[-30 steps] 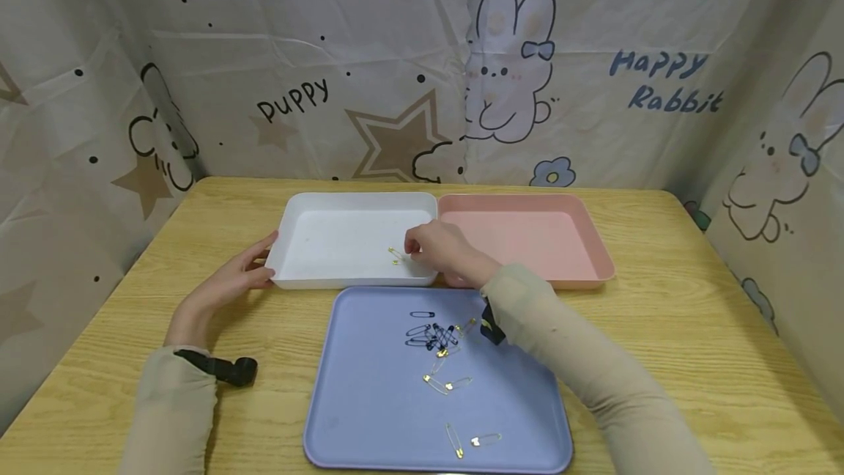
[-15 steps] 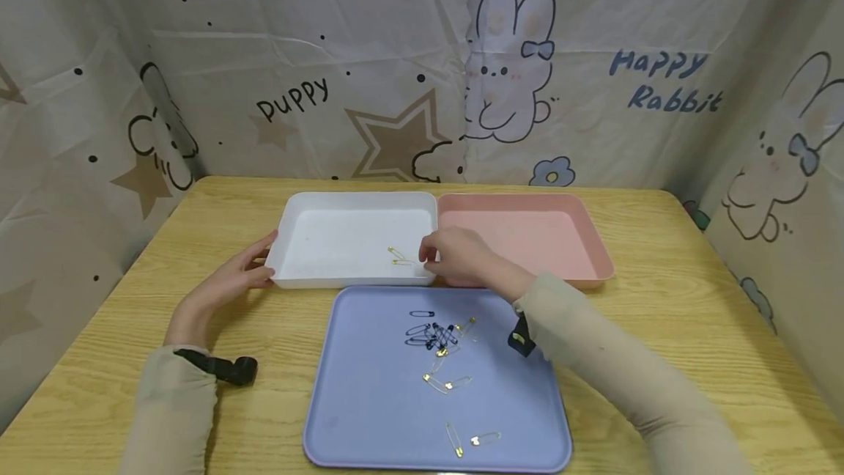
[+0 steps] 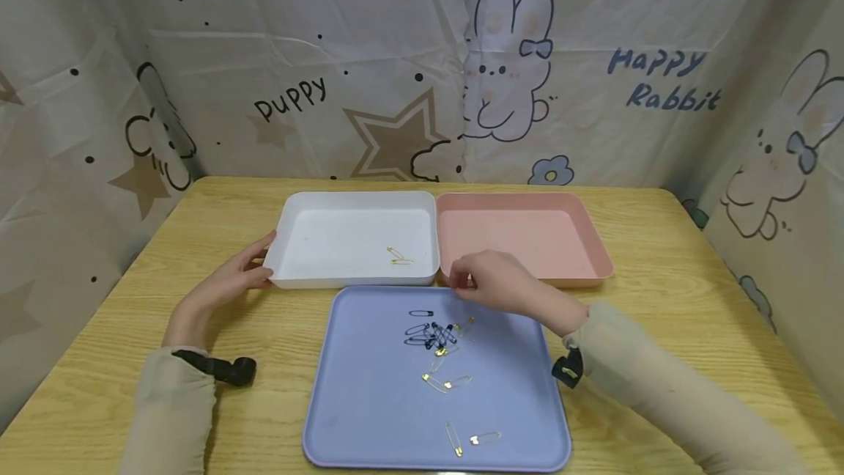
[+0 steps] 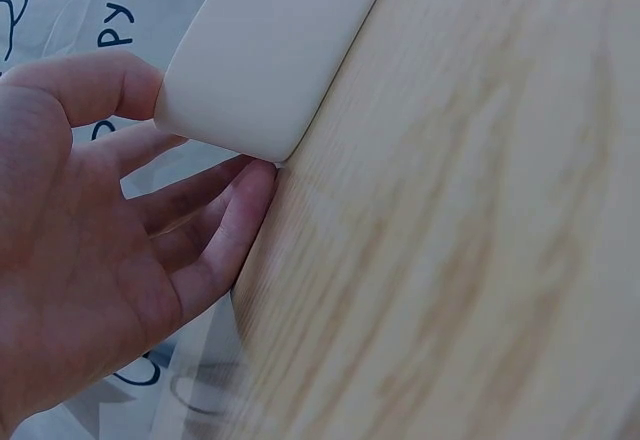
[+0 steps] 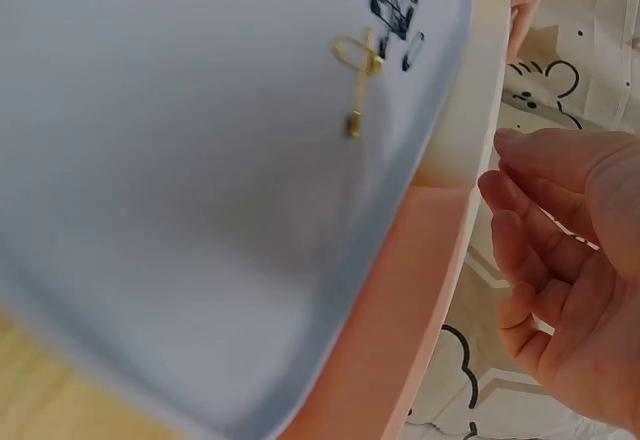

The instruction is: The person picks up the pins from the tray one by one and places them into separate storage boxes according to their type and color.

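Your left hand (image 3: 227,283) rests its fingers and thumb against the left end of the white tray (image 3: 336,240), close to its near-left corner, without clenching. Your right hand (image 3: 497,283) is released, its fingers loosely bent and holding nothing; it hovers where the near edge of the pink tray (image 3: 527,233) meets the far edge of the blue tray (image 3: 369,387).

You have two gold safety pins (image 3: 402,262) lying in the white tray, toward its near-right corner. On the blue tray, a tangle of black safety pins (image 3: 440,336) sits near the middle of the far edge, with a single black one just beyond it. More gold pins lie beside that tangle and on toward the near edge, two of them closest to it. The white and pink trays stand side by side along the far edge of the wooden table (image 3: 264,431).
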`<state>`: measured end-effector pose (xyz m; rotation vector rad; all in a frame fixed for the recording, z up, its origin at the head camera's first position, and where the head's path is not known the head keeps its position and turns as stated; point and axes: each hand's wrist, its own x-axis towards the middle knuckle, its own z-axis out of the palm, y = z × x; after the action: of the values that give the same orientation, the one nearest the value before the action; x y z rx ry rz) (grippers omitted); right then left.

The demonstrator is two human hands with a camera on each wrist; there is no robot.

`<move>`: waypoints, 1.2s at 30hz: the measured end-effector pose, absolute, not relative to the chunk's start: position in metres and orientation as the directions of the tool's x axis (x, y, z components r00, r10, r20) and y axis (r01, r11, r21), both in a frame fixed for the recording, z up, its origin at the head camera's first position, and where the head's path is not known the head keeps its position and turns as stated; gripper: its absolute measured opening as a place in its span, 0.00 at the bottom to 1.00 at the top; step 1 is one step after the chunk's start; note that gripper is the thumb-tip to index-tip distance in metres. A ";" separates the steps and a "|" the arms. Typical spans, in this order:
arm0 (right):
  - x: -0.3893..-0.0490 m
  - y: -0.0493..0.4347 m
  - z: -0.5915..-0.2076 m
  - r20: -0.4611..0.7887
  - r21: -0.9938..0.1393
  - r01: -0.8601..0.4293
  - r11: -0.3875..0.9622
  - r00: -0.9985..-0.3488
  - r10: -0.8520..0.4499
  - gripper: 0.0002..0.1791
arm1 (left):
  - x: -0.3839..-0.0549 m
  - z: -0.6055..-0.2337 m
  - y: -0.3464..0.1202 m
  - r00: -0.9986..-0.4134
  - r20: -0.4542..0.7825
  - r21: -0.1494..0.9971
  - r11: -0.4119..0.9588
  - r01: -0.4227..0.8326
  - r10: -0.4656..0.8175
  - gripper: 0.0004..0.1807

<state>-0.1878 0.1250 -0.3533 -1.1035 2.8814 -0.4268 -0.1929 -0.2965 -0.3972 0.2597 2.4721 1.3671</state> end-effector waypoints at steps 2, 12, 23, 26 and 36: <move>-0.182 0.130 -0.355 0.071 -0.261 -0.657 0.707 -0.744 -0.665 0.05 | -0.193 -0.398 -0.297 -0.938 -0.175 0.847 0.532 0.011 0.298 0.37; -0.160 0.145 -0.371 -0.030 -0.256 -0.651 0.714 -0.733 -0.679 0.09 | -0.193 -0.399 -0.299 -0.936 -0.169 0.848 0.529 0.021 0.308 0.38; -0.154 0.147 -0.385 -0.040 -0.279 -0.618 0.735 -0.757 -0.652 0.07 | -0.194 -0.400 -0.300 -0.935 -0.156 0.861 0.507 0.029 0.319 0.37; -0.154 0.147 -0.385 -0.027 -0.287 -0.610 0.739 -0.766 -0.642 0.05 | -0.194 -0.400 -0.300 -0.935 -0.154 0.864 0.502 0.030 0.320 0.37; -0.154 0.145 -0.383 -0.029 -0.264 -0.598 0.757 -0.780 -0.626 0.02 | -0.194 -0.400 -0.300 -0.934 -0.155 0.867 0.498 0.028 0.322 0.37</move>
<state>-0.1542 0.1452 -0.3833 -0.9912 2.8360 -0.3663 -0.1939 -0.3003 -0.4005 0.2951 2.4493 1.4084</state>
